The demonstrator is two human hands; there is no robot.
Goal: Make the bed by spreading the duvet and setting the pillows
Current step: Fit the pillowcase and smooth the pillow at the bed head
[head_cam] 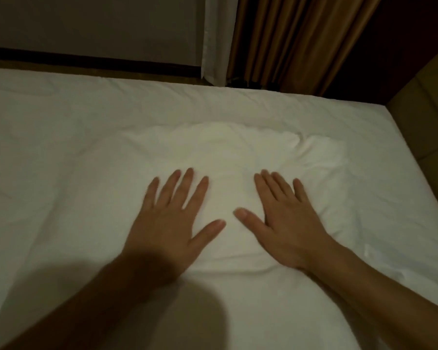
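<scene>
A white pillow lies flat in the middle of the bed, on white bedding that covers the whole mattress. My left hand rests palm down on the pillow's near left part, fingers spread. My right hand lies palm down on its near right part, fingers spread too. The thumbs point toward each other with a small gap between them. Neither hand grips any cloth. I cannot tell whether the white cover under the pillow is the duvet or a sheet.
Brown curtains and a white sheer curtain hang beyond the bed's far edge. A grey wall with a dark skirting band runs along the far left. A padded brown headboard borders the bed on the right.
</scene>
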